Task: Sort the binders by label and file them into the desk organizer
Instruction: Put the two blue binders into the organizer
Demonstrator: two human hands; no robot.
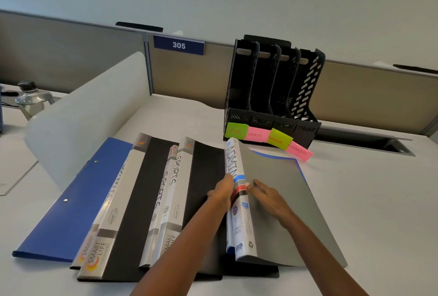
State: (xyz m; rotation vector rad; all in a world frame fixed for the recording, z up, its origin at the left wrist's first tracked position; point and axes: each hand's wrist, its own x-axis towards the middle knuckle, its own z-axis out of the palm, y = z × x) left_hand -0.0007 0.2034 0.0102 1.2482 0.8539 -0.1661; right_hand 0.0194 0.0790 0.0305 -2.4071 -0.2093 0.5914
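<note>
Binders (132, 212) lie fanned across the near surface (369, 201), a blue one (71, 212) at the far left. At the right end, the grey binder (289, 191), marked ADMIN on its spine, is tilted up. The left hand (221, 191) grips its spine, and the right hand (269, 198) rests flat on its cover, fingers released. The black desk organizer (260, 115) stands beyond, with sticky notes (257, 135) on its front.

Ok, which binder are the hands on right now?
The grey ADMIN binder, rightmost in the row: left hand grips its spine, right hand rests on its cover.
</note>
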